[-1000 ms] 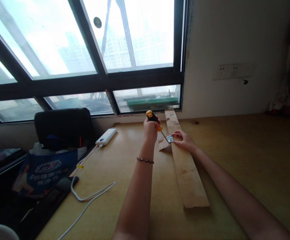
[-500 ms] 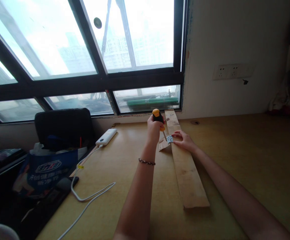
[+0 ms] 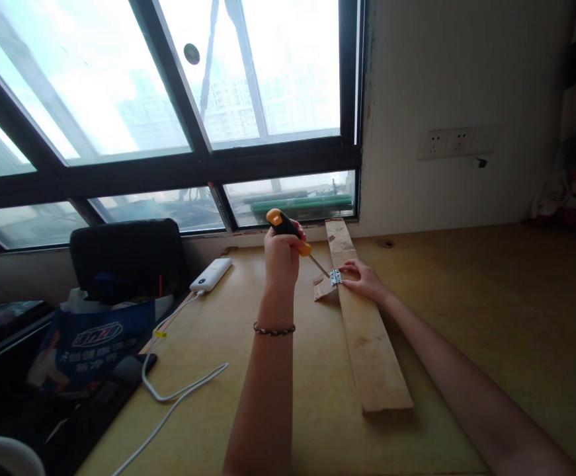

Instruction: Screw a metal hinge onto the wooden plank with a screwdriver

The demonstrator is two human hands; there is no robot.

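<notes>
My left hand (image 3: 282, 254) is closed around the yellow-and-black handle of a screwdriver (image 3: 317, 264). The screwdriver leans to the left, its tip at the left leaf of a small silver metal hinge (image 3: 336, 277). The hinge bridges a long wooden plank (image 3: 374, 350) and a short wood piece (image 3: 323, 289) beside it. My right hand (image 3: 364, 280) lies on the plank, thumb and fingers gripping the hinge's right side. The screw at the screwdriver's tip is too small to make out.
The table (image 3: 456, 317) meets a wall and a window. On the left stand a white power bank (image 3: 211, 275) with a white cable (image 3: 168, 398), a dark chair (image 3: 126, 258) and a blue bag (image 3: 94, 350). Wall sockets (image 3: 459, 143) are at the back right.
My left hand has moved left, tilting the screwdriver from nearly upright to a strong leftward lean, its tip still at the hinge. My right hand stays in place. The view has shifted slightly.
</notes>
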